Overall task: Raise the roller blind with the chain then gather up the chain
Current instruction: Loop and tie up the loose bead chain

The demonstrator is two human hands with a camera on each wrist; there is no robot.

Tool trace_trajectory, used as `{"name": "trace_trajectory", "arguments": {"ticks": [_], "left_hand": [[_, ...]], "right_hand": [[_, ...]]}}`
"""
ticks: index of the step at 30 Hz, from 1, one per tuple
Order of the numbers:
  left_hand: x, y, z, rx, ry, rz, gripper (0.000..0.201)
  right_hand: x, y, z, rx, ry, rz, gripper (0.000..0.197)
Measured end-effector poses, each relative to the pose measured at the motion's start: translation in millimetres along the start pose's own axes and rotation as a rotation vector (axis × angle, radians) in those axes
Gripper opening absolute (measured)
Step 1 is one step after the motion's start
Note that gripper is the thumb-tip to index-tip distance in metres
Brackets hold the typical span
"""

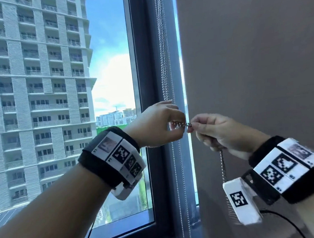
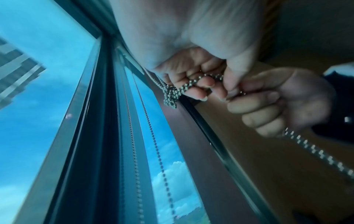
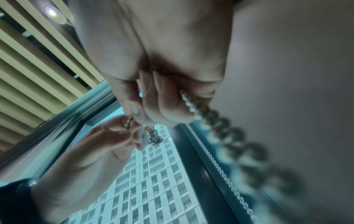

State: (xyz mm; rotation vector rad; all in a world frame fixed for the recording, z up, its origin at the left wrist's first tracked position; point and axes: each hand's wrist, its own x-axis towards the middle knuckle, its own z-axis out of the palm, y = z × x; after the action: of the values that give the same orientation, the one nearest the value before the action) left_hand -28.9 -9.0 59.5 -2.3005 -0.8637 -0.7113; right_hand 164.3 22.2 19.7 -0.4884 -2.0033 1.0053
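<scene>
A silver bead chain point(image 1: 164, 62) hangs in several strands in front of the dark window frame point(image 1: 147, 82). My left hand point(image 1: 160, 124) grips a bunched part of the chain point(image 2: 172, 94) with curled fingers, right at the hanging strands. My right hand point(image 1: 219, 131) pinches the same chain just to the right, fingertips almost touching the left hand's. A loose length of chain point(image 1: 222, 164) drops from under the right palm, and it trails blurred past the camera point(image 3: 220, 121) in the right wrist view. The blind itself is out of view.
A grey wall point(image 1: 250, 55) stands immediately right of the chain. The window glass point(image 1: 56, 89) shows a tall apartment block outside. More chain strands point(image 1: 180, 192) hang below the hands down to the sill. A slatted ceiling with a downlight point(image 3: 51, 12) is overhead.
</scene>
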Motion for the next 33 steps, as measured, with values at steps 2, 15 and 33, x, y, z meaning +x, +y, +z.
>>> {"name": "trace_trajectory", "arguments": {"ticks": [2, 15, 33], "left_hand": [[2, 0, -1, -0.191, 0.094, -0.107, 0.01], [18, 9, -1, -1.007, 0.514, -0.462, 0.019], [18, 16, 9, -1.332, 0.552, -0.595, 0.004]], "right_hand": [[3, -3, -4, 0.055, 0.043, -0.058, 0.012], [23, -6, -2, -0.117, 0.368, -0.332, 0.04], [47, -40, 18, 0.21, 0.314, -0.194, 0.017]]}}
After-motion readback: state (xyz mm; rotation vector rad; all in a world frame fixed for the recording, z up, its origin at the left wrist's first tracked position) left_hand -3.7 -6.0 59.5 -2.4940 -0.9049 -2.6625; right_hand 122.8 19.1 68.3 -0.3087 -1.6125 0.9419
